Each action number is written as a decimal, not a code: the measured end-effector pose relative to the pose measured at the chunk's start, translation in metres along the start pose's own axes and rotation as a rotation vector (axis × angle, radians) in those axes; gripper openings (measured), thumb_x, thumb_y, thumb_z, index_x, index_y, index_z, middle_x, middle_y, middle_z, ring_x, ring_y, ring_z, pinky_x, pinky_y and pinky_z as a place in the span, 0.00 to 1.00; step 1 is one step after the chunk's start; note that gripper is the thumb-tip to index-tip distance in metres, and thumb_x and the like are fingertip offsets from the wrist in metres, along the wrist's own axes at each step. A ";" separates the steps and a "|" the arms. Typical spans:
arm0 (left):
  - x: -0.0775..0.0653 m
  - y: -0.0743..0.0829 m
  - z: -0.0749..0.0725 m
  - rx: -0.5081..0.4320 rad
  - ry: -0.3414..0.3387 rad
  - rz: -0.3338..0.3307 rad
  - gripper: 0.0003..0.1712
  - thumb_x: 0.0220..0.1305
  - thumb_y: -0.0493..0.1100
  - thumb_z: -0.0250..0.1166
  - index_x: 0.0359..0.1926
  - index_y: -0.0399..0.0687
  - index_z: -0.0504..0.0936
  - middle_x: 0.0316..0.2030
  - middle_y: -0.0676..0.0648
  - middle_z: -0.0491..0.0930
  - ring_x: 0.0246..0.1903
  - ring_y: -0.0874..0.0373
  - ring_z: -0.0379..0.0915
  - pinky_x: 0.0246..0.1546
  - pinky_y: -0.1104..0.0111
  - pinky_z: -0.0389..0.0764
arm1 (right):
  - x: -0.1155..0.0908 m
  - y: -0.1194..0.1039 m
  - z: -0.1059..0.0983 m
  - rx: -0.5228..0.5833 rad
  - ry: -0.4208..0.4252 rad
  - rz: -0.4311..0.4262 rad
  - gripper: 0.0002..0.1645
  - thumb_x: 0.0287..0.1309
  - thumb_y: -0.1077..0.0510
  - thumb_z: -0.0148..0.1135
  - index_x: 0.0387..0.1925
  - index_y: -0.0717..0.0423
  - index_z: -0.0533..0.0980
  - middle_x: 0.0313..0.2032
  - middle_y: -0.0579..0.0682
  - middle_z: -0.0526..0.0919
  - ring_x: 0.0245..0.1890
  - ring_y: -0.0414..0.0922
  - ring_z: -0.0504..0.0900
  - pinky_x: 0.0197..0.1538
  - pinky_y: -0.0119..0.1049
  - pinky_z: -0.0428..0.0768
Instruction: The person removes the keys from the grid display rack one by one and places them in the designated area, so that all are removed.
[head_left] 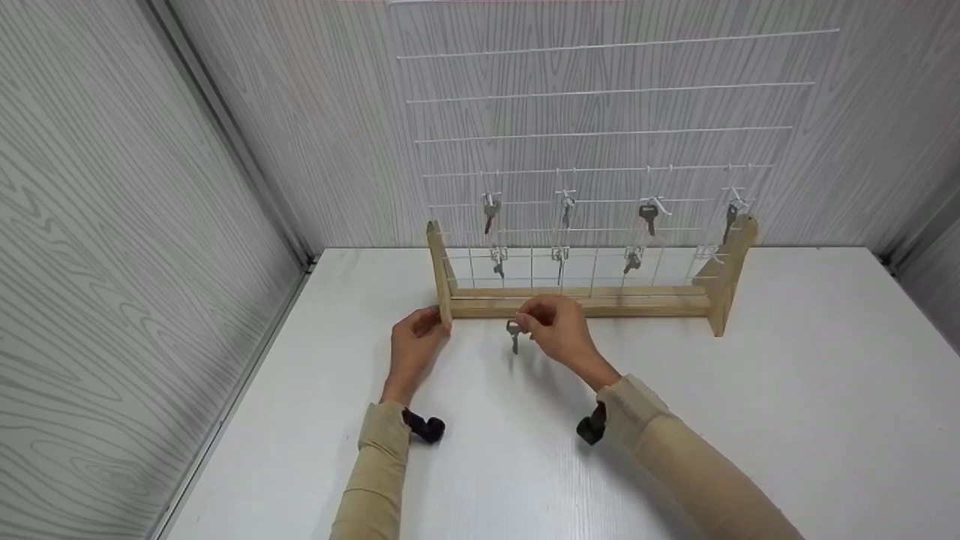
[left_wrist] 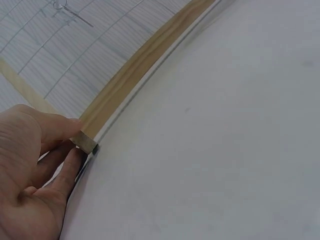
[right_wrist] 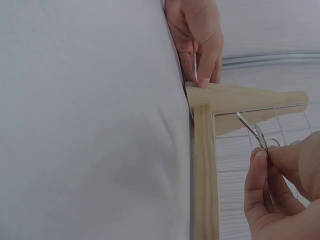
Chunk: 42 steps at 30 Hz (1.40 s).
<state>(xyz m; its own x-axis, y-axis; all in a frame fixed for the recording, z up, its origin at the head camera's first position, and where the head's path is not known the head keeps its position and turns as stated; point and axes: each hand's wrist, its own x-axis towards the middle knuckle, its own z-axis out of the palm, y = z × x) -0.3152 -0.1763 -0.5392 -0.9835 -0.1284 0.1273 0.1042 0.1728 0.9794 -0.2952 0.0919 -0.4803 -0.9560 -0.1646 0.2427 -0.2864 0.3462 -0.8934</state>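
Observation:
A white wire grid stands in a wooden base, with several keys hanging from its white hooks. At the base's left end, my left hand [head_left: 414, 349] grips the foot of the wooden side piece [head_left: 439, 274]; the left wrist view shows thumb and fingers on either side of that wood end [left_wrist: 87, 142]. My right hand [head_left: 561, 330] pinches a silver key [head_left: 514, 339] by its ring end, in front of the base's front bar. The key hangs blade down above the white table. In the right wrist view, the small ring [right_wrist: 272, 142] shows at the fingertips beside the key [right_wrist: 250, 128].
One key [head_left: 491, 214] hangs at the grid's upper left, another key [head_left: 649, 217] further right, and a smaller key [head_left: 632, 261] in the lower row. A white hook [head_left: 709, 255] sits at lower right. The right wooden side piece [head_left: 729, 274] stands opposite. Wood-grain panels [head_left: 337, 135] enclose the table.

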 end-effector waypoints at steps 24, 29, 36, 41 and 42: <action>0.000 0.000 0.003 -0.013 -0.014 0.027 0.21 0.69 0.32 0.70 0.62 0.35 0.84 0.59 0.34 0.85 0.63 0.41 0.81 0.63 0.56 0.84 | -0.003 0.017 0.012 -0.015 -0.021 0.069 0.04 0.71 0.64 0.69 0.39 0.56 0.88 0.35 0.49 0.90 0.35 0.44 0.86 0.36 0.35 0.86; 0.000 0.002 0.004 -0.017 -0.008 0.018 0.22 0.69 0.31 0.69 0.63 0.33 0.83 0.60 0.33 0.84 0.64 0.40 0.80 0.64 0.56 0.84 | -0.003 0.020 0.015 -0.048 -0.049 0.103 0.05 0.70 0.65 0.69 0.37 0.55 0.88 0.33 0.49 0.89 0.33 0.43 0.85 0.34 0.34 0.84; 0.002 0.003 0.004 -0.031 -0.008 0.030 0.24 0.69 0.30 0.69 0.65 0.35 0.81 0.63 0.34 0.82 0.67 0.41 0.79 0.67 0.58 0.82 | -0.001 0.020 0.016 -0.052 -0.079 0.150 0.04 0.68 0.66 0.70 0.36 0.56 0.88 0.32 0.50 0.90 0.31 0.42 0.84 0.33 0.32 0.84; 0.003 0.004 0.005 -0.027 -0.016 0.046 0.28 0.70 0.29 0.67 0.70 0.33 0.76 0.67 0.32 0.78 0.69 0.40 0.76 0.70 0.59 0.80 | -0.001 0.021 0.017 -0.098 -0.084 0.149 0.02 0.68 0.65 0.71 0.38 0.58 0.88 0.33 0.49 0.90 0.32 0.40 0.83 0.33 0.31 0.81; 0.003 0.004 0.005 -0.031 -0.017 0.046 0.29 0.71 0.29 0.66 0.71 0.33 0.76 0.68 0.32 0.78 0.69 0.41 0.76 0.70 0.59 0.80 | -0.001 0.022 0.017 -0.108 -0.084 0.150 0.02 0.68 0.64 0.71 0.38 0.59 0.88 0.33 0.49 0.90 0.33 0.40 0.83 0.33 0.30 0.81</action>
<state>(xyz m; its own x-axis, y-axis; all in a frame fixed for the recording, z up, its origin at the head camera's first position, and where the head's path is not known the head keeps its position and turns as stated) -0.3183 -0.1707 -0.5361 -0.9798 -0.1046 0.1703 0.1540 0.1479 0.9769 -0.2996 0.0842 -0.5062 -0.9811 -0.1791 0.0737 -0.1509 0.4685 -0.8705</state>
